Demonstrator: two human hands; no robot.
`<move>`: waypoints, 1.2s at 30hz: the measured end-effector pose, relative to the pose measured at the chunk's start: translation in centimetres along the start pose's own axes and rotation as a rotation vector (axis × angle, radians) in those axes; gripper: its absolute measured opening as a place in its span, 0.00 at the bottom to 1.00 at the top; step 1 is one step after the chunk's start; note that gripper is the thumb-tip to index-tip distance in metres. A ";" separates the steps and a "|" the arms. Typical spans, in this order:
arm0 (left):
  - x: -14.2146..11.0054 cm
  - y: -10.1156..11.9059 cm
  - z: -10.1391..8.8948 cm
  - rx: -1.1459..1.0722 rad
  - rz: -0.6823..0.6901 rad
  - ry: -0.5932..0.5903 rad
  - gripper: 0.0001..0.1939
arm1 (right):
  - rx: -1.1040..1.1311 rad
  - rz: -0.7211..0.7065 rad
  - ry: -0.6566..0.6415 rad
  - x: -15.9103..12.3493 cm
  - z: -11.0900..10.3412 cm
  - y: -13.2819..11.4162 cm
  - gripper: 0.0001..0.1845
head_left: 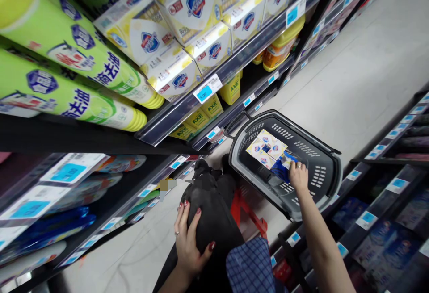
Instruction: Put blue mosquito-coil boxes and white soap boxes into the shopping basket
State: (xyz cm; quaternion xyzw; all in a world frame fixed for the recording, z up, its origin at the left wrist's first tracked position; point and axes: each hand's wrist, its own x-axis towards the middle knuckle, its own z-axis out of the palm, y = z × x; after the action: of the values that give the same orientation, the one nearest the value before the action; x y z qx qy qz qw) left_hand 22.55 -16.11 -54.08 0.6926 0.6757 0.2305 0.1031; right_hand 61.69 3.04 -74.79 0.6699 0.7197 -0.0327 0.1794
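My left hand [188, 238] rests flat on my black-trousered knee, fingers spread, holding nothing. My right hand [298, 175] reaches down into a dark grey shopping basket [321, 181] on the floor. Its fingers are curled on the edge of a blue-and-white pack [283, 165] lying in the basket. Beside that pack lie yellow-and-white soap boxes [266, 148].
Shelves on the left carry white-and-yellow soap boxes [174, 20], green bottles [67, 47] lying on their sides and yellow AXE bottles [231, 89], with blue price tags along the edges. Another shelf unit [385, 194] stands at the right. The pale aisle floor [362, 69] runs between them.
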 end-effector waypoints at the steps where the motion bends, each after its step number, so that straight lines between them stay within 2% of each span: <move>1: 0.0 0.0 0.0 -0.001 0.001 0.000 0.37 | 0.008 -0.006 0.002 -0.5 0.3 -0.4 0.21; 5: 0.2 0.1 0.0 -0.002 0.000 0.005 0.36 | 0.079 -0.062 0.047 -1.8 1.5 -1.0 0.25; 9: 0.2 0.2 0.0 -0.007 0.010 0.014 0.36 | 0.169 -0.069 -0.013 -1.8 2.3 -0.7 0.31; 13: 0.2 0.1 0.0 -0.006 0.007 0.008 0.36 | 0.237 0.002 -0.012 -0.2 2.1 0.4 0.30; 18: 0.3 0.1 -0.2 0.012 0.017 0.006 0.36 | 0.323 0.138 -0.008 3.5 0.9 1.4 0.30; 22: 0.3 0.2 -0.2 0.017 0.023 0.001 0.36 | 0.335 0.132 -0.027 5.7 0.3 1.8 0.29; 36: 0.5 0.3 -0.1 0.020 0.024 0.004 0.36 | 0.318 0.080 -0.075 6.1 0.2 2.5 0.31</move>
State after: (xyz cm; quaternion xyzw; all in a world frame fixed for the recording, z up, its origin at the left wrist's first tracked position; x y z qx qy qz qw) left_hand 22.76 -15.67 -53.73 0.7011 0.6700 0.2261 0.0921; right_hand 63.95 9.07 -76.38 0.7164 0.6708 -0.1642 0.0990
